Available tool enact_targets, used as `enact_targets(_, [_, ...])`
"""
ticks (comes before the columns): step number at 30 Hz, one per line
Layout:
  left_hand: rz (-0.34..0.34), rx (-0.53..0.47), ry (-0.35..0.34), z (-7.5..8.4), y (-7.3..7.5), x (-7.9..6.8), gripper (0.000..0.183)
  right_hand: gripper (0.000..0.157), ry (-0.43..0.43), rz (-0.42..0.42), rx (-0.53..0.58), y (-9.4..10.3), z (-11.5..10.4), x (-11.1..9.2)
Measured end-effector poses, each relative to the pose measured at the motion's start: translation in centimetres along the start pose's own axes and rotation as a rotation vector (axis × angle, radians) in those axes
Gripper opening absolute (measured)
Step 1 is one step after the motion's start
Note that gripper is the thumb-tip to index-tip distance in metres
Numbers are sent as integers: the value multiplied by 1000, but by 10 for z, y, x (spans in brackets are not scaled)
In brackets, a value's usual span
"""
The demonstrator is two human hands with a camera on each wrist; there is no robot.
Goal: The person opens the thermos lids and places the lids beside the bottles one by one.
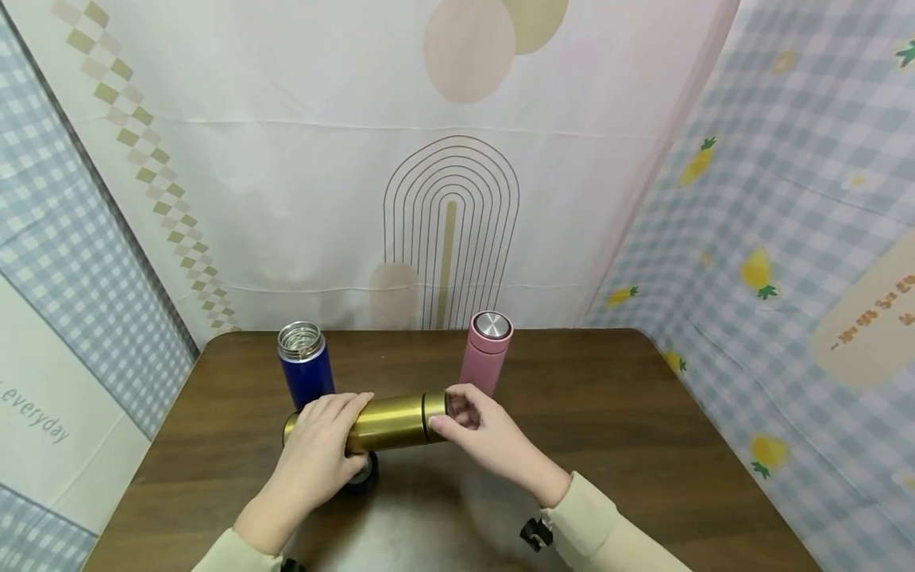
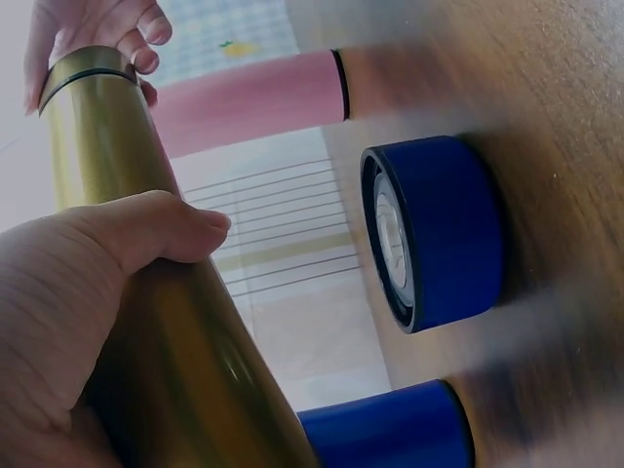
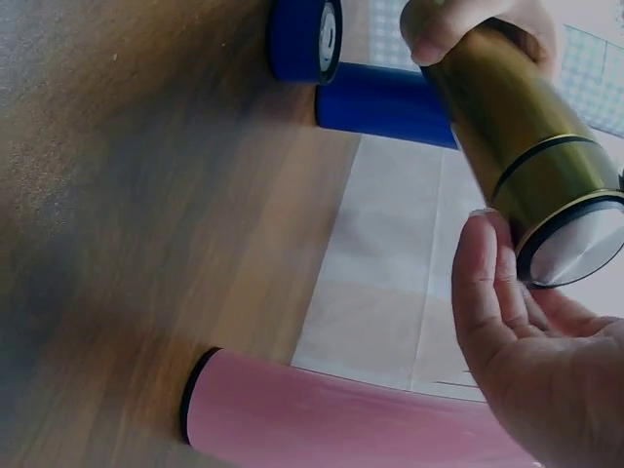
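A gold thermos [image 1: 393, 423] is held lying sideways above the table. My left hand [image 1: 318, 449] wraps its body, thumb across the near side in the left wrist view. At the other end my right hand [image 1: 496, 433] has thumb and fingertips on either side of the gold cap [image 3: 565, 182], whose silver top faces the palm. Just behind the left hand stands a blue thermos [image 1: 307, 377], uncapped, its steel mouth showing. The blue lid [image 2: 448, 234] rests on the table below the gold thermos, partly hidden in the head view.
A pink thermos [image 1: 484, 361] with a silver-topped cap stands upright behind the right hand. The brown wooden table [image 1: 608, 445] ends at a white patterned cloth [image 1: 307, 199] at the back. Blue checked cloths hang at both sides.
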State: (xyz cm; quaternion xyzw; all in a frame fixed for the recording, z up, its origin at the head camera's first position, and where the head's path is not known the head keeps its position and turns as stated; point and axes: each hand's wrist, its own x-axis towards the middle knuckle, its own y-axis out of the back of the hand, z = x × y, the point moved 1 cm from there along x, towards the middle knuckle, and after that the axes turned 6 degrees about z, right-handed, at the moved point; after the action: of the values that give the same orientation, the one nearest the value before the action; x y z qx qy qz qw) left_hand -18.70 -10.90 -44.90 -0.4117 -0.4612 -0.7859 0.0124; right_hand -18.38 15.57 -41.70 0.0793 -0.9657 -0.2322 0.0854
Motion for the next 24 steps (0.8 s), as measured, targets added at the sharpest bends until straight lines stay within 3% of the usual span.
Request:
enact_targets(5, [-12,-16,1,-2,1,2,86,54,111,-45,40,3,-5,-1])
enact_targets(9, [-37,-31,20,-3,2,2,87,60,232,-74,40,6,-23,-6])
enact_targets(12, [-50,-27,34,-2,2,1,87,61,269,-74,46,7,-34,-8])
enact_targets(15, [-55,-16,41,-1,1,1,86,61,227,-52,26,6,-28,-7])
enact_targets(18, [-49,-3,38,0,0,1,85,55,116,-19,-9,4,-16,-3])
enact_targets(21, [-32,16,32,1,1,0,86,49,20,-16,-36,2,-7,-1])
enact_targets(24, [-12,30,23,1,1,-1,85,46,-23,-36,-14,1,-4,-1])
